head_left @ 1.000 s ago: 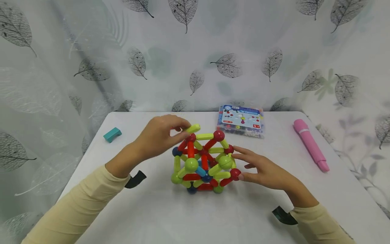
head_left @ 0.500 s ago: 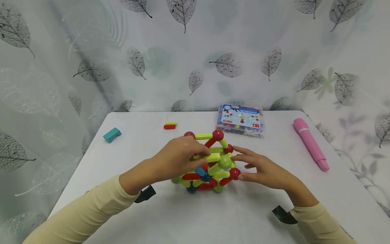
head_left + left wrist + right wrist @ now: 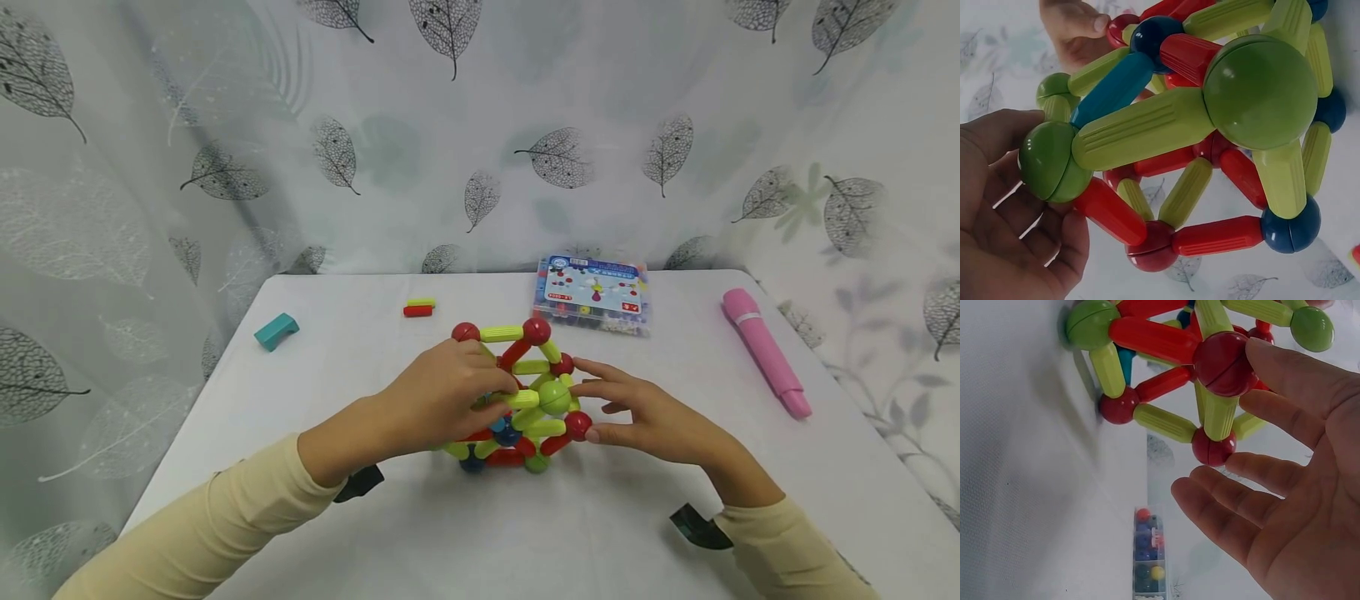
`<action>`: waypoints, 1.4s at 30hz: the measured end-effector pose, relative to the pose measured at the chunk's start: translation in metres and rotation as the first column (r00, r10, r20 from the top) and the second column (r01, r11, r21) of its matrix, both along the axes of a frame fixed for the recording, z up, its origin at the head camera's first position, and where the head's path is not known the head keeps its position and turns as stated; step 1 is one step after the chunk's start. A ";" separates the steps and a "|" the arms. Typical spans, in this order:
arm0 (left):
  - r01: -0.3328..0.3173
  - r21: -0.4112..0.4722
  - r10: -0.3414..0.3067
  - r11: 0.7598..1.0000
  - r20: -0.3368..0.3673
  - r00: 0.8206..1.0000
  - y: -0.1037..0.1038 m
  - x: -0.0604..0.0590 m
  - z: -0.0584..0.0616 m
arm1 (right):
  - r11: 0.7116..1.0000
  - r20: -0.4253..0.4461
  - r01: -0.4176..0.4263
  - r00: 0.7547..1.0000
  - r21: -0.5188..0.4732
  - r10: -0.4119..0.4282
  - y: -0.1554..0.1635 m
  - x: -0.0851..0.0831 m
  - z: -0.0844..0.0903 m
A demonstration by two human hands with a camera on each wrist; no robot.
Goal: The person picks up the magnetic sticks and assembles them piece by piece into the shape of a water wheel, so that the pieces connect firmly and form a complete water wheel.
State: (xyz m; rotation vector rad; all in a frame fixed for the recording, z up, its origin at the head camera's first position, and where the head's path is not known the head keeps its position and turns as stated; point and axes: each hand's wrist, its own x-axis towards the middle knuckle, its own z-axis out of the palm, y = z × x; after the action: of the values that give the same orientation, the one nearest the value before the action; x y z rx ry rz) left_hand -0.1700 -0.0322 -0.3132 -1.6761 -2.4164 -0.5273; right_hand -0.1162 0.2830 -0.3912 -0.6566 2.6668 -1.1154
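A many-sided frame of magnetic sticks and balls (image 3: pixel 501 334), in yellow-green, red and blue, stands on the white table. My left hand (image 3: pixel 438 392) reaches over its left front and covers much of it. Thumb and fingers pinch a short yellow-green stick (image 3: pixel 524 399) that meets a green ball (image 3: pixel 555 398). In the left wrist view, this stick (image 3: pixel 1057 109) spans two green balls beside my thumb. My right hand (image 3: pixel 648 415) is spread at the frame's right side. Its thumb touches a red ball (image 3: pixel 1225 364), and other fingertips lie close to another red ball (image 3: pixel 1214 447).
Loose red (image 3: pixel 417 312) and yellow-green (image 3: pixel 421 302) sticks lie behind the frame. A clear box of magnetic pieces (image 3: pixel 592 287) sits at the back. A teal block (image 3: pixel 276 332) is at left and a pink marker-shaped object (image 3: pixel 763 350) at right.
My left hand carried the yellow-green stick from above the frame's top left down and right to its front, against the green ball. My right hand stayed in place.
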 end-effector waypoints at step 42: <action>-0.171 0.143 0.141 0.975 0.196 0.970 -0.052 -0.014 -0.033 | 1.000 -0.013 -0.014 1.000 -0.014 0.014 0.000 0.001 -0.001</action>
State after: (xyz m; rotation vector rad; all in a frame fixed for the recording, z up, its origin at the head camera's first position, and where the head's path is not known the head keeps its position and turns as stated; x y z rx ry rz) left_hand -0.1842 -0.0842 -0.3465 -1.4146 -2.5280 -0.8599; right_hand -0.1155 0.2826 -0.3922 -0.6860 2.6632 -1.1306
